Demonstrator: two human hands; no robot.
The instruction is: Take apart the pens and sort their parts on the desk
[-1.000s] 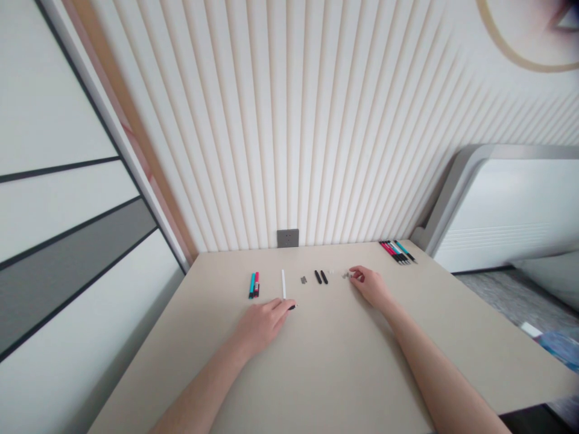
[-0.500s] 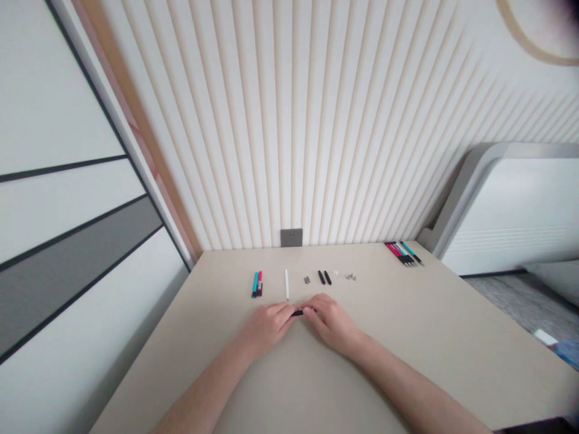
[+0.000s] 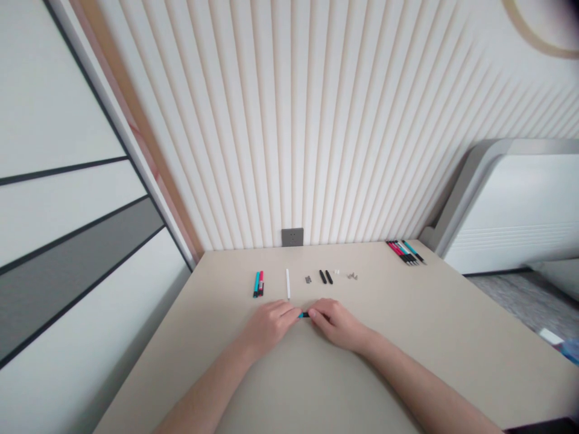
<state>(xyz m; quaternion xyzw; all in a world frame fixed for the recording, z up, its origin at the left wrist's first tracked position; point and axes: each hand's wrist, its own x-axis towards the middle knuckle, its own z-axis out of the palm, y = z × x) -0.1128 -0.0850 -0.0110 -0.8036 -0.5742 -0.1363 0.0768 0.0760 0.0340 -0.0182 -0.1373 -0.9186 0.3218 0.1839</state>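
Note:
Between my two hands, low over the table, lies a pen [image 3: 305, 314] with a blue part and a black part showing. My left hand [image 3: 270, 325] pinches its blue end, and my right hand [image 3: 338, 324] pinches the black end; fingers cover most of it. Just beyond the fingers are a thin white refill [image 3: 287, 284], small grey metal pieces [image 3: 308, 279] and two black grips [image 3: 325, 276]. Left of the refill, a blue barrel [image 3: 256, 284] and a pink barrel [image 3: 261, 283] lie side by side.
Tiny clear pieces [image 3: 336, 272] and small silvery tips [image 3: 351, 276] lie right of the grips. Several pens [image 3: 406, 252] sit in a row at the table's [image 3: 452, 343] far right corner. A socket [image 3: 292, 237] is on the ribbed wall behind.
Both hands have shifted slightly to the right. A blue part of the pen now shows beside my left fingertips, where only black showed before.

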